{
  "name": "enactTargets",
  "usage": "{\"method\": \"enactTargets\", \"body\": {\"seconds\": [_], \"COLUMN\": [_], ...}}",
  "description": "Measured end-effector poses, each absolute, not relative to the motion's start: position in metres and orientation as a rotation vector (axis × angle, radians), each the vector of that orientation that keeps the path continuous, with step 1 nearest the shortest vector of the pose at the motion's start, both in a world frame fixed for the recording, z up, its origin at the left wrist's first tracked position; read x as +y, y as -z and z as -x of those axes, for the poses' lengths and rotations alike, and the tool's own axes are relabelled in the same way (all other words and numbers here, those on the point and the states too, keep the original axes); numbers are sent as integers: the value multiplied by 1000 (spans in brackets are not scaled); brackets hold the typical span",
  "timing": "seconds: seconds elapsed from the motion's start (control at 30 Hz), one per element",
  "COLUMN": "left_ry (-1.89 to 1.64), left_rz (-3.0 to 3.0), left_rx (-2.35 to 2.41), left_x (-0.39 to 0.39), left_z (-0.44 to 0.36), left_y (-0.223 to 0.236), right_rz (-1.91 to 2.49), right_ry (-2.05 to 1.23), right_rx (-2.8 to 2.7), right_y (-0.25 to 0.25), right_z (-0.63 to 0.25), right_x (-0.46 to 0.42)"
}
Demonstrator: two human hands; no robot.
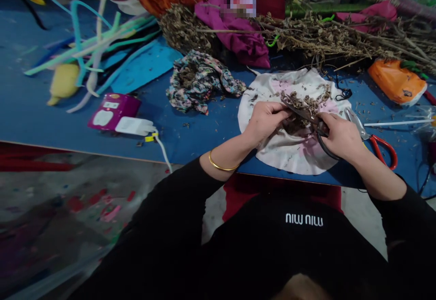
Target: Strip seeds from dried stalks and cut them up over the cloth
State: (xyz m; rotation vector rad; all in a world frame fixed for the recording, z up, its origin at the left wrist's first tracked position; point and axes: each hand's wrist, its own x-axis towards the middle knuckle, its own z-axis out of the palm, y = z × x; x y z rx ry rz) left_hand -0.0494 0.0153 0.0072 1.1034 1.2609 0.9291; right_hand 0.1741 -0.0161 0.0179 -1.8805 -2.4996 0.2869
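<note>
Dry brown leaves look part-snipped, left fingers apparently pinching some, right fingers gripping dark metal scissors, brown leafy stalks remaining.

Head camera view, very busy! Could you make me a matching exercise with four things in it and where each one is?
1. gold bangle
2. dark scissors
3. white cloth
4. red-handled tool

A. in the right hand
B. lying unheld, right of the right hand
C. around the left forearm
D. beneath the left hand and right hand

Pairs: 1-C, 2-A, 3-D, 4-B
</note>
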Motion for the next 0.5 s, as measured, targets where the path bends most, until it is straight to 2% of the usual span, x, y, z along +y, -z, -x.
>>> {"method": "enactTargets", "body": {"seconds": [0.5], "left_ry": [-833], "left_rz": [-916], "left_rx": [1176], "left_x": [21], "left_z": [49], "left_y": [0], "right_rz": [1945], "right_ry": [-267], "right_rx": [-2568], "right_y": [-18], "right_z": [-168], "right_x": [-18]}}
